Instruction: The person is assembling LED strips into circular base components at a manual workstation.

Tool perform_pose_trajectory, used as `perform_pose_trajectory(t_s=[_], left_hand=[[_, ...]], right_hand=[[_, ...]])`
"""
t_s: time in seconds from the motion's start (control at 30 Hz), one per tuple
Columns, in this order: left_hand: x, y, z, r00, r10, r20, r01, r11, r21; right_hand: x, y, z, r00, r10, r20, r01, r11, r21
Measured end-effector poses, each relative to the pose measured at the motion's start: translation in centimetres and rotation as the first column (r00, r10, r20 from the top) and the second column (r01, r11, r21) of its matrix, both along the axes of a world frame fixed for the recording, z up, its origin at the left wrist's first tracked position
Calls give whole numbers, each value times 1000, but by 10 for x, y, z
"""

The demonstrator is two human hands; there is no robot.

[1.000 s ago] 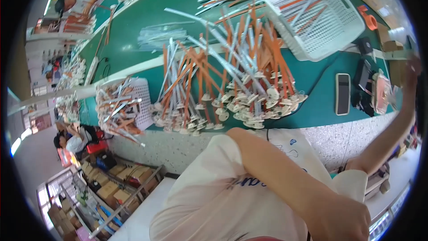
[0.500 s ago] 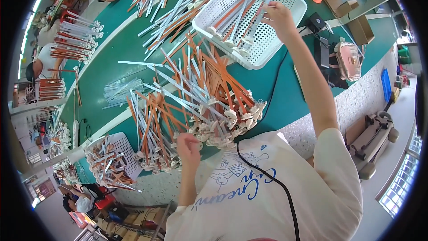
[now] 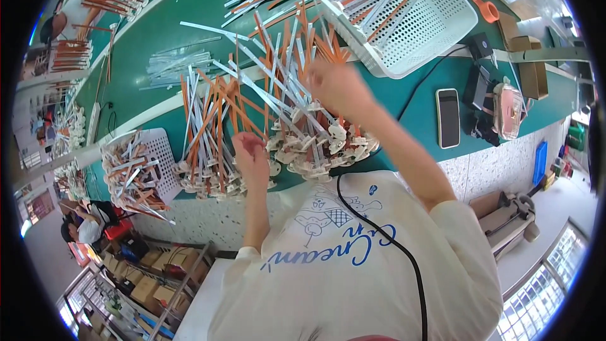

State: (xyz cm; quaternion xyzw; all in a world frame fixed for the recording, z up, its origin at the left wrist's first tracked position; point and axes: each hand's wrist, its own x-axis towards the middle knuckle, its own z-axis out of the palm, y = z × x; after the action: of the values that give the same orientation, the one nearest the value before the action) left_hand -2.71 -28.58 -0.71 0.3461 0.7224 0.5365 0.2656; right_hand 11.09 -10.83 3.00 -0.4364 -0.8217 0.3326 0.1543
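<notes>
You seem to be at the step of picking among the heap of slender orange and silvery-white strips with cream rounded ends [image 3: 315,151], which lies on the green tabletop [image 3: 410,113] directly before you, left of the white perforated plastic basket [image 3: 429,38]. The next move likely calls for parting one strip from its crossed neighbours. Your right hand [image 3: 339,88] is stretched forward over the strips, blurred, fingers bent; you can't tell whether they grip anything. Your left hand [image 3: 251,155] stands upright beside the cream ends, fingers curled narrow, their hold unclear.
</notes>
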Motion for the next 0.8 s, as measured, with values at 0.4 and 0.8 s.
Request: perform_pose_trajectory(t_s=[0.4,0.8], left_hand=[[5,0,-1,993,16,113,-22,998,51],[-9,-3,-5,996,41,77,-43,999,24]], right_hand=[[23,17,15,912,127,-389,-337,773,-537],[132,139,52,578,-412,-704,-53,842,-536]])
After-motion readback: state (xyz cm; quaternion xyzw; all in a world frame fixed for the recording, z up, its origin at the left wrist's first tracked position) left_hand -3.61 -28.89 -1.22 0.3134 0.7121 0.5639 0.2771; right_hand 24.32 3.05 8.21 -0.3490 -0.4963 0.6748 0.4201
